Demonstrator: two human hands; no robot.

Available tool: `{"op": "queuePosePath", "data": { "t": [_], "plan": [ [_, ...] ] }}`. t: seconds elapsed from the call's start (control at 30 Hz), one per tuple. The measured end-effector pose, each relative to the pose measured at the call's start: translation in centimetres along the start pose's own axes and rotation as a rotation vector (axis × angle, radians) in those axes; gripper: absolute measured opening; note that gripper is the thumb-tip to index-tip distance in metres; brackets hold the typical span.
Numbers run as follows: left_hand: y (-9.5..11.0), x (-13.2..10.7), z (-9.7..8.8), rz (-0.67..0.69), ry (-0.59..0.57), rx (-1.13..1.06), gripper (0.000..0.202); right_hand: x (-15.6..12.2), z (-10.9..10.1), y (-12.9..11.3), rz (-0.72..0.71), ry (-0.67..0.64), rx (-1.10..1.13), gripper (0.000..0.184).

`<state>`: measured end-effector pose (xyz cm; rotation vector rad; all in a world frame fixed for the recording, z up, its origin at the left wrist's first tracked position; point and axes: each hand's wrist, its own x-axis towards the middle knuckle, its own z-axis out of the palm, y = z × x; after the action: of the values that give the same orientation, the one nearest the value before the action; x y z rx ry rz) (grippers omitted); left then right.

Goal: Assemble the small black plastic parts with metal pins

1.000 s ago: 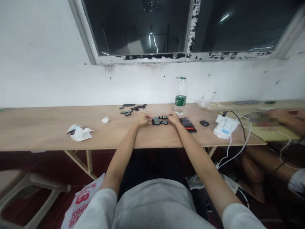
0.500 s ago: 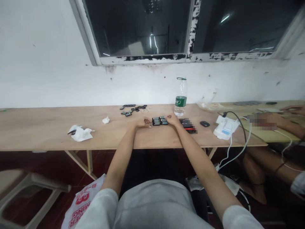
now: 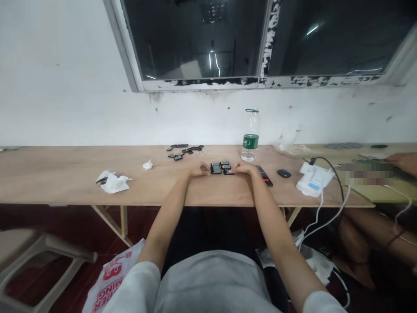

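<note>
Several small black rectangular pieces with grey-green faces (image 3: 216,171) lie in two short columns on the wooden table. My left hand (image 3: 200,168) rests just left of them, its fingers curled in; what they hold, if anything, is too small to make out. At the right column, my right hand (image 3: 243,168) has its fingertips closed at the edge of the lowest piece (image 3: 228,172), partly covering it. More such dark pieces (image 3: 177,157) lie loosely grouped farther back, beside a scatter of tiny pale bits (image 3: 200,152).
A water bottle (image 3: 249,142) stands behind my right hand, with a phone (image 3: 264,176) beside my wrist. Farther right are a black oval object (image 3: 284,173), a white power strip (image 3: 313,179) with cables, and a co-worker's hand (image 3: 404,161). Crumpled tissues (image 3: 114,182) lie left.
My right hand has shifted from the upper part of the right column to its lowest piece. My left hand stays beside the pieces. The camera view has shifted slightly.
</note>
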<state>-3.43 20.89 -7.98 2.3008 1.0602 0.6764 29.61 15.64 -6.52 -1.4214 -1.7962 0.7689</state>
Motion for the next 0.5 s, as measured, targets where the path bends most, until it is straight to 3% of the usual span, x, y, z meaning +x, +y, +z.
{"op": "queuePosePath", "data": {
  "t": [0.23,0.37,0.5],
  "plan": [
    [0.5,0.2,0.4,0.058,0.108,0.028,0.03,-0.3,-0.4,-0.5,0.061,-0.115,0.107,0.038],
    [0.5,0.2,0.3,0.06,0.052,0.013,0.033,-0.5,0.0,-1.1,0.124,-0.234,0.234,0.039],
    [0.3,0.4,0.3,0.057,0.031,0.018,0.039,-0.5,0.6,-1.8,0.093,-0.166,0.355,0.029]
  ]
}}
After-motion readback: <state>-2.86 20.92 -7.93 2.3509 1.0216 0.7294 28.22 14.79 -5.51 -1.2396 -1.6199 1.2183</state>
